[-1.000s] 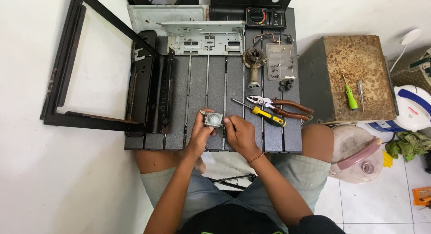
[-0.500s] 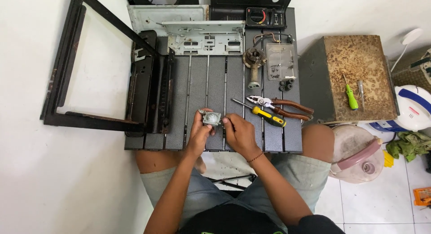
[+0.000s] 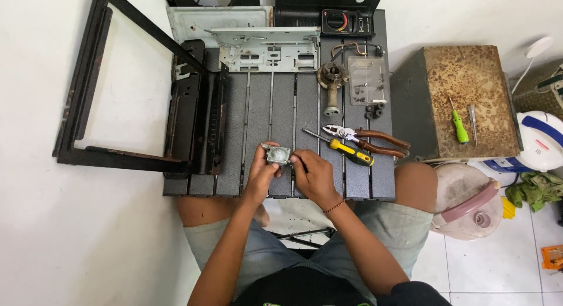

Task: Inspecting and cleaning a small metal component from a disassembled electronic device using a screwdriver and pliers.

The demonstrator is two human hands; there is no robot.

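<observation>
Left hand (image 3: 262, 176) pinches small grey metal part (image 3: 277, 154) just above dark ribbed panel (image 3: 305, 112), fingers curled tight. Right hand (image 3: 312, 176) closed around part's right side. Yellow-handled screwdriver (image 3: 343, 151) and pliers (image 3: 366, 139) lie just beside.

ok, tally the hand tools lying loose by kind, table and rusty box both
Pliers: 1
Yellow-handled screwdriver: 1
Green-handled screwdriver: 1
Clear-handled screwdriver: 1
Total: 4, two on the grey table, two on the rusty box.
</observation>
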